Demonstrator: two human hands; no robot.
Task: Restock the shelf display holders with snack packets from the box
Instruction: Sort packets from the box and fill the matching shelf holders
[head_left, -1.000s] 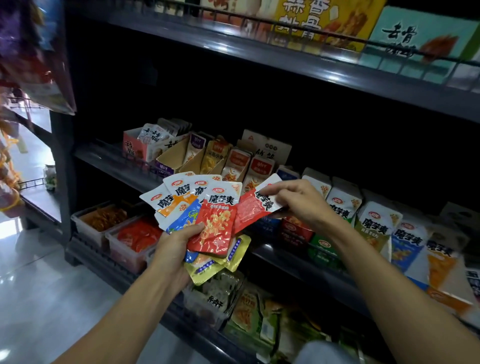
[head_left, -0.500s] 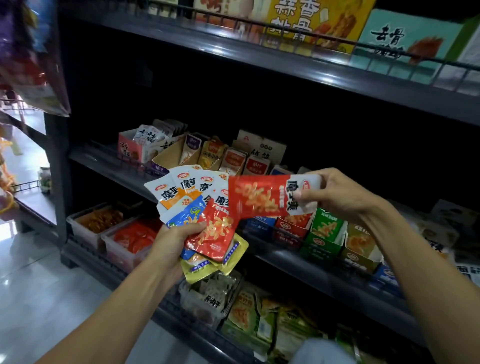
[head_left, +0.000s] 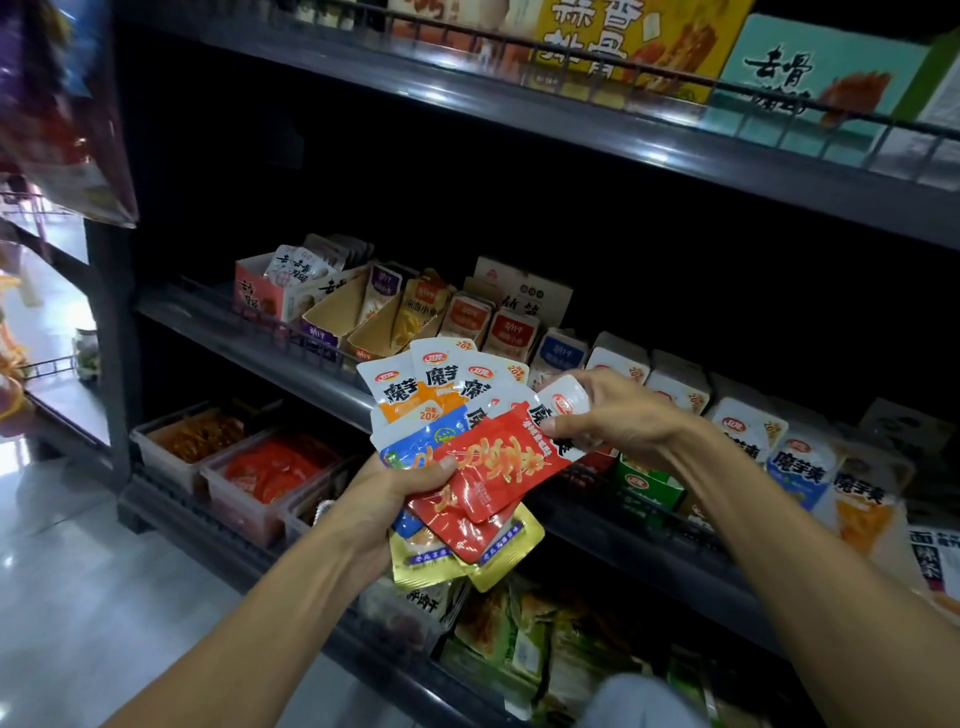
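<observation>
Head view, looking down at both hands in front of a dark shelf unit. Left hand (head_left: 395, 493) grips a fanned bunch of snack packets (head_left: 447, 415) by their lower ends, thumb pressed across the front, fingers curled behind. The fan has white-topped packets w/ orange and blue bodies at the back, red ones in front, gold-edged ones (head_left: 467, 561) sticking out at the bottom.

Right hand (head_left: 618, 415) pinches the white top end of one red packet (head_left: 498, 462), thumb in front, fingers clamped behind it. That packet lies tilted across the front of the fan, its lower end overlapping the other red ones, touching the bunch.

Middle shelf (head_left: 291, 353) behind the hands carries a row of cardboard display holders (head_left: 379, 322), open-fronted, w/ packets standing upright in them; a pink holder (head_left: 260, 291) sits at the left end. To the right, more holders w/ white, blue and orange packets (head_left: 800, 457), plus a green holder (head_left: 644, 483) just below the right wrist.

Lower level, left: clear plastic bins (head_left: 182, 457) w/ orange and red packs. Below the hands, green and pale bags (head_left: 498, 629) on the bottom shelf, blurry.

Top shelf (head_left: 571, 130) has a wire rail and big boxes, yellow (head_left: 623, 47) and teal (head_left: 821, 78). Pale glossy floor (head_left: 78, 597) at lower left. Hanging bags (head_left: 57, 104) at the upper-left edge, blurred.
</observation>
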